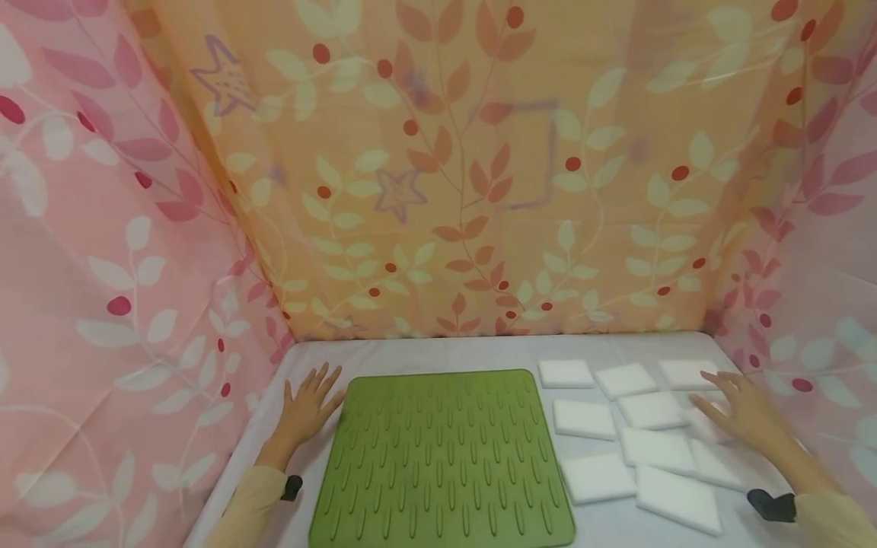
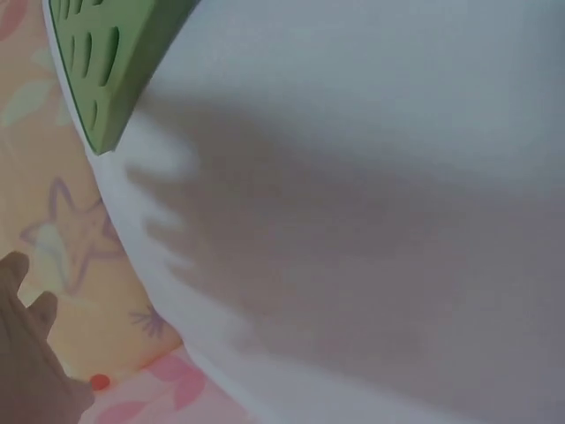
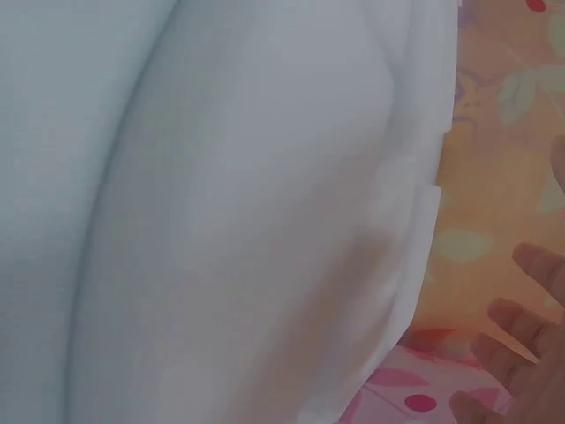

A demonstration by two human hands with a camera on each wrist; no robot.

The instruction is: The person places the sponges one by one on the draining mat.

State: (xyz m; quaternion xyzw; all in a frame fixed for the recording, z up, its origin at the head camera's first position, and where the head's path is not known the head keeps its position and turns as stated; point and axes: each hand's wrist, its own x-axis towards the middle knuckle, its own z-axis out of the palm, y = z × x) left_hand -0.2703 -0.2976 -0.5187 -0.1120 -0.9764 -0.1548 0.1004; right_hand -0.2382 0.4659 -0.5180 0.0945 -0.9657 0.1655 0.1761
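Observation:
In the head view a green mat (image 1: 438, 457) with rows of raised oval ridges lies flat on the table. My left hand (image 1: 304, 415) is spread beside its left edge, fingers apart and holding nothing; in the left wrist view that hand (image 2: 35, 362) shows at the lower left, with a corner of the mat above it. To the mat's right lie several white rectangular foam-like blocks (image 1: 658, 449), some overlapping. Over the far right blocks my right hand (image 1: 747, 415) extends with fingers spread; whether it touches them I cannot tell. The right wrist view shows its fingers (image 3: 521, 327) loosely apart.
A white-covered table (image 1: 473, 352) carries everything. Patterned fabric hangs behind it, an orange panel (image 1: 452, 167) with leaves and stars, and pink panels (image 1: 157, 304) stand at both sides. A dark band (image 1: 292, 487) sits at my left wrist, another (image 1: 770, 504) at my right.

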